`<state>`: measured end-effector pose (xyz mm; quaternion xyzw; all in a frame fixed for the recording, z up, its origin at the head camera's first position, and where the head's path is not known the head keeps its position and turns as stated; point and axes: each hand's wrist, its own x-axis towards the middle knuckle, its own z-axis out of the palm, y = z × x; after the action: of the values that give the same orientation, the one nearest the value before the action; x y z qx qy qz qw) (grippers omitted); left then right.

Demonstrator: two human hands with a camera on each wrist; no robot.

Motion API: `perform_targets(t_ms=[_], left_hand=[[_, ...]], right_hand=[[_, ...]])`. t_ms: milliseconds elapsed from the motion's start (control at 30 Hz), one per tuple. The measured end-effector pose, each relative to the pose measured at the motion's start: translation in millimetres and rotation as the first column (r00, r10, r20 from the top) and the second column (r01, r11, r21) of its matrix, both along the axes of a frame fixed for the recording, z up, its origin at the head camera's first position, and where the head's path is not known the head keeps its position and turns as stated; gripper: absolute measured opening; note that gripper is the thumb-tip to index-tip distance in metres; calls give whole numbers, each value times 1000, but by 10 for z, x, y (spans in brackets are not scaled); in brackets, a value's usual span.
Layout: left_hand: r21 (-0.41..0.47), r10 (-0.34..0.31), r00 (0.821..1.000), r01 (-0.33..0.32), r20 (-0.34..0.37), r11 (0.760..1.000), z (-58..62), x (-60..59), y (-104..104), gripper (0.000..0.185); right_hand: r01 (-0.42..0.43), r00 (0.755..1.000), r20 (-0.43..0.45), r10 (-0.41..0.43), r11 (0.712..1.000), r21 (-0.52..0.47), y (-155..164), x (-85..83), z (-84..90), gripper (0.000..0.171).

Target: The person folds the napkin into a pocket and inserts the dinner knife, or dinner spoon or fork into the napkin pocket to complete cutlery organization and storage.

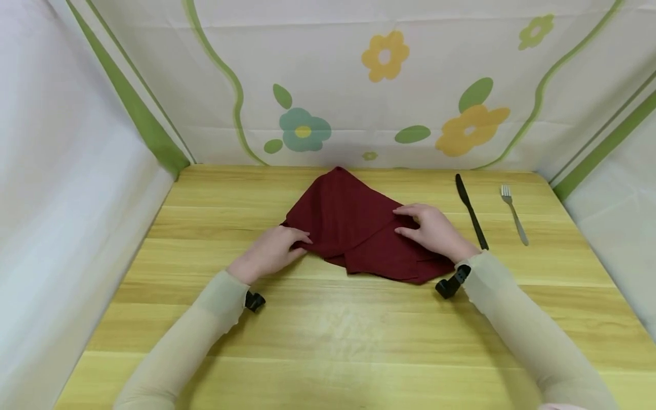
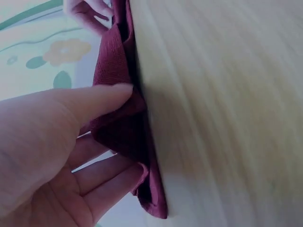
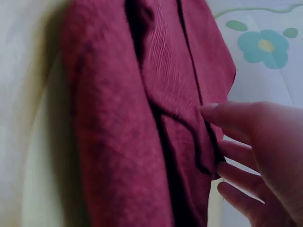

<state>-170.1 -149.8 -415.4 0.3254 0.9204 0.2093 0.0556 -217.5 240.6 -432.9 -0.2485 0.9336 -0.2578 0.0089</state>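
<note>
A dark red cloth napkin (image 1: pixel 348 210) lies loosely folded on the table, with overlapping layers along its near edge. At its left corner, my left hand (image 1: pixel 271 249) holds the fabric; in the left wrist view the thumb (image 2: pixel 111 98) lies on one side of a fold and the fingers curl behind it. My right hand (image 1: pixel 433 230) rests on the napkin's right part, thumb and fingers apart. Seen from the right wrist, that hand's fingertips (image 3: pixel 210 111) touch a layered edge of the cloth, without a visible pinch.
To the right of the napkin lie a black knife (image 1: pixel 470 208) and, beyond it, a fork (image 1: pixel 514 213) with a silvery head. The wooden table (image 1: pixel 328 336) meets a white flower-patterned fabric wall (image 1: pixel 338 74) at the back. White fabric also hangs on both sides.
</note>
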Motion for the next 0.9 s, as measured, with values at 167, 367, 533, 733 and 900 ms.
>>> perform_targets(t_ms=[167, 367, 533, 733, 900], left_hand=[[148, 20, 997, -31, 73, 989, 85, -19, -86, 16], [361, 128, 988, -152, 91, 920, 268, -95, -169, 19], [472, 183, 980, -197, 76, 859, 338, -137, -152, 20], [537, 257, 964, -249, 61, 806, 402, -180, -132, 27], [561, 256, 966, -234, 41, 794, 503, -204, -132, 24]], right_hand=[[7, 999, -40, -4, 998, 63, -18, -17, -18, 32], [-35, 998, -53, 39, 997, 71, -52, 6, 8, 12], [-69, 996, 58, 71, 997, -23, -59, 71, 79, 6], [62, 964, 264, 15, 957, -282, 10, 117, 324, 20], [131, 941, 338, -12, 934, -332, 106, 103, 508, 29]])
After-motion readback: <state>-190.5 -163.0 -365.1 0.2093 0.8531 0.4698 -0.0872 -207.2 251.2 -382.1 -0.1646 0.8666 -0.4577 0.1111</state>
